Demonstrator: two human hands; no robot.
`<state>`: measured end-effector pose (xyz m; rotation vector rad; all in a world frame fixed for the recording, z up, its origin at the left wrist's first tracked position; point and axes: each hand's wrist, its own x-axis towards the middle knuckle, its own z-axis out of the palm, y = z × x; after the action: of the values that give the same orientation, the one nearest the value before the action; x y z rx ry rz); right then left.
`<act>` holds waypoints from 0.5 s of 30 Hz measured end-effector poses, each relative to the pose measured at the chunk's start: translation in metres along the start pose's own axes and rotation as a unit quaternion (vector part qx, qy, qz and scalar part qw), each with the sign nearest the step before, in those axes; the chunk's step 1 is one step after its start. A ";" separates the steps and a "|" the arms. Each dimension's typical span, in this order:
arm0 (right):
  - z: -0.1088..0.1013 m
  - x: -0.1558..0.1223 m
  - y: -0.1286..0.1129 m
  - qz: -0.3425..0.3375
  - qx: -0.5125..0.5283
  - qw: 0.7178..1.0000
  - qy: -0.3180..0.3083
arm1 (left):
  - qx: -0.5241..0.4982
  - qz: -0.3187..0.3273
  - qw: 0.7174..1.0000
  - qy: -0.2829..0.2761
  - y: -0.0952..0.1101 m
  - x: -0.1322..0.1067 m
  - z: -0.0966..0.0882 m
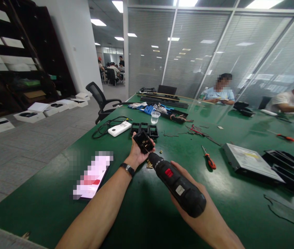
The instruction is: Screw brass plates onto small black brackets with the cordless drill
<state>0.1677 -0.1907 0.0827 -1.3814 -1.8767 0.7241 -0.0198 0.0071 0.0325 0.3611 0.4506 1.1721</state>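
Observation:
My left hand [137,154] is closed around a small black plastic box [142,141] with brass-coloured parts inside, its open side tilted toward me. In my right hand [188,178] is a black cordless drill [176,185] with a red button. The drill's bit points at the lower edge of the box; whether it touches a screw there is too small to tell. Small brass pieces [150,164] lie on the table below the drill's chuck, partly hidden by it. Just beyond my left hand stand several black plastic frames [144,127].
Left of my hands are a phone [93,176] and a white power bank [120,128] with a black cable. A clear plastic cup [155,117] stands behind. On the right lie an orange-handled screwdriver [209,160] and a metal disc drive [252,162]. Two people sit across the table.

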 end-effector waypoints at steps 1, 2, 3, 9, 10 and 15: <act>0.000 0.001 -0.001 0.004 0.004 1.000 0.006 | -0.001 0.002 1.000 0.000 0.000 0.000 0.000; 0.000 0.001 -0.001 0.009 0.005 1.000 0.012 | -0.001 0.004 1.000 0.001 0.000 0.000 0.000; 0.000 0.002 -0.001 0.012 0.004 1.000 0.015 | 0.000 0.005 1.000 0.002 0.000 0.001 0.000; 0.002 0.002 0.001 0.011 0.008 1.000 0.020 | 0.015 0.014 1.000 -0.003 -0.001 0.000 0.002; 0.003 0.002 0.001 0.009 0.009 1.000 0.018 | 0.019 0.018 1.000 -0.002 -0.001 -0.001 0.002; 0.004 0.001 -0.001 -0.002 0.021 1.000 -0.009 | 0.011 0.030 0.999 -0.014 -0.003 -0.002 0.003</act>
<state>0.1640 -0.1904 0.0815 -1.3494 -1.8666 0.7723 -0.0167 0.0043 0.0338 0.4122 0.4304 1.2204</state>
